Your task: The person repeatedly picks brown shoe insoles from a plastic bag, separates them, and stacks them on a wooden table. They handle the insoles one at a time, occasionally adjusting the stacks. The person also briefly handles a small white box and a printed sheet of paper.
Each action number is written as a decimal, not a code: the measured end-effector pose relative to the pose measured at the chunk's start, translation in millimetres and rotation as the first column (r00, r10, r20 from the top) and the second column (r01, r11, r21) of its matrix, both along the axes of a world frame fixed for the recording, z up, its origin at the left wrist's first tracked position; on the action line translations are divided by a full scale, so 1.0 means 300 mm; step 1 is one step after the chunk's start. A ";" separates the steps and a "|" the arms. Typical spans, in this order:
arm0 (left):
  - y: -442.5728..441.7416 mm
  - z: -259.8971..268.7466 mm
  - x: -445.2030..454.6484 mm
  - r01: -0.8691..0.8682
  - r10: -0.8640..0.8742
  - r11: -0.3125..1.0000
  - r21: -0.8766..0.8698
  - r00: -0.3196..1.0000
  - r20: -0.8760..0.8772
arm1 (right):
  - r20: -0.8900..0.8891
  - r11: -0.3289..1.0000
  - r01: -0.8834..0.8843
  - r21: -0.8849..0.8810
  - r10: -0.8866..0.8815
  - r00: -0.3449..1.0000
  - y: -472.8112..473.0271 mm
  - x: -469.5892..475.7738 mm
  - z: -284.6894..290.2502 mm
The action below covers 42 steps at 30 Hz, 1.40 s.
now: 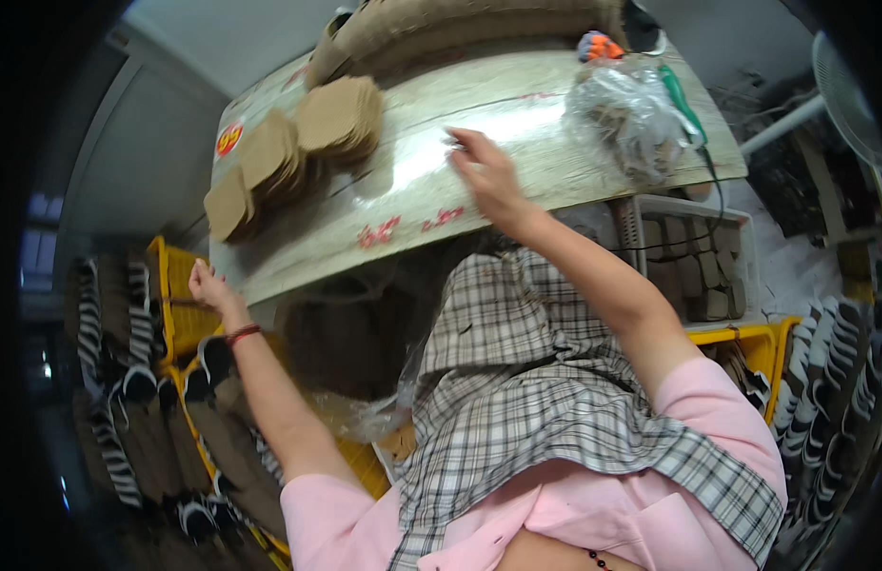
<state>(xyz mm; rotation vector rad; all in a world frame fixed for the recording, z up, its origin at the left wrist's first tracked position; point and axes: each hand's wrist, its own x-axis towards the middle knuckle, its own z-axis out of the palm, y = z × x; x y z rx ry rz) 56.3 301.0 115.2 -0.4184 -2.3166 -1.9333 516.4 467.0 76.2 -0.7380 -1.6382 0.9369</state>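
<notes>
My right hand (486, 171) hovers blurred above the middle of a worn, pale wooden table (426, 185), its thumb and forefinger near each other; whether something small is between them cannot be told. Beyond the table's left front corner is my left hand (214, 287), fingers curled, near a yellow plastic crate (184, 314); no held thing shows. Between the hands, on the table's left, stand stacks of tan ribbed pieces with rounded corners: a small stack (226, 205), a middle one (268, 151) and a larger one (337, 118).
A clear plastic bag (630, 121) and a green-handled corded tool (680, 100) lie at the table's right. A long brown bundle (469, 32) spans the back. Below right stands a white crate (749, 257) of brown pieces. Yellow crates with shoe parts flank me; a fan (848, 93) stands right.
</notes>
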 end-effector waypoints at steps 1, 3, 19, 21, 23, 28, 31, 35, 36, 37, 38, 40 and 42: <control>-0.064 -0.029 0.056 -0.053 0.056 0.998 0.031 0.992 -0.111 | 0.087 0.989 0.119 0.083 -0.126 0.988 -0.058 0.115 -0.030; -0.199 -0.124 0.226 0.076 -0.051 0.993 0.088 0.964 -0.263 | 0.308 0.977 0.185 0.103 -0.208 0.928 -0.162 0.344 -0.079; 0.024 -0.626 0.868 0.683 -0.728 0.352 -0.640 0.629 0.271 | 0.764 0.998 0.033 0.049 -0.059 0.642 -0.376 0.382 -0.089; 0.129 -0.640 0.809 0.558 -0.536 0.295 -0.776 0.769 0.349 | 0.721 0.994 0.101 0.049 -0.105 0.685 -0.373 0.396 -0.093; 0.181 -0.665 0.726 0.349 -0.661 0.750 -0.562 0.438 -0.609 | 0.674 0.986 0.089 0.140 -0.161 0.721 -0.375 0.411 -0.103; 0.193 -0.755 0.636 0.684 -0.547 0.673 -0.281 0.716 0.433 | 0.689 0.983 0.075 0.165 -0.169 0.705 -0.356 0.416 -0.103; 0.167 -0.786 0.627 0.609 -0.508 0.785 0.117 0.524 0.684 | 0.728 0.981 0.076 0.176 -0.182 0.661 -0.339 0.390 -0.087; 0.209 -0.816 0.675 0.443 -0.545 0.817 0.369 0.387 0.744 | 0.770 0.988 0.076 0.132 -0.151 0.620 -0.318 0.368 -0.070; 0.228 -0.824 0.692 0.409 -0.556 0.816 0.408 0.367 0.745 | 0.776 0.988 0.072 0.136 -0.151 0.613 -0.315 0.365 -0.069; 0.240 -0.834 0.710 0.374 -0.561 0.818 0.437 0.351 0.749 | 0.780 0.990 0.061 0.125 -0.136 0.611 -0.311 0.362 -0.070; 0.249 -0.843 0.727 0.343 -0.564 0.820 0.459 0.345 0.751 | 0.783 0.992 0.057 0.112 -0.123 0.610 -0.311 0.362 -0.069; 0.262 -0.857 0.744 0.307 -0.566 0.821 0.481 0.331 0.755 | 0.792 0.994 0.049 0.100 -0.109 0.600 -0.308 0.360 -0.070; 0.261 -0.865 0.753 0.282 -0.568 0.821 0.496 0.318 0.759 | 0.803 0.995 0.054 0.088 -0.103 0.587 -0.307 0.359 -0.068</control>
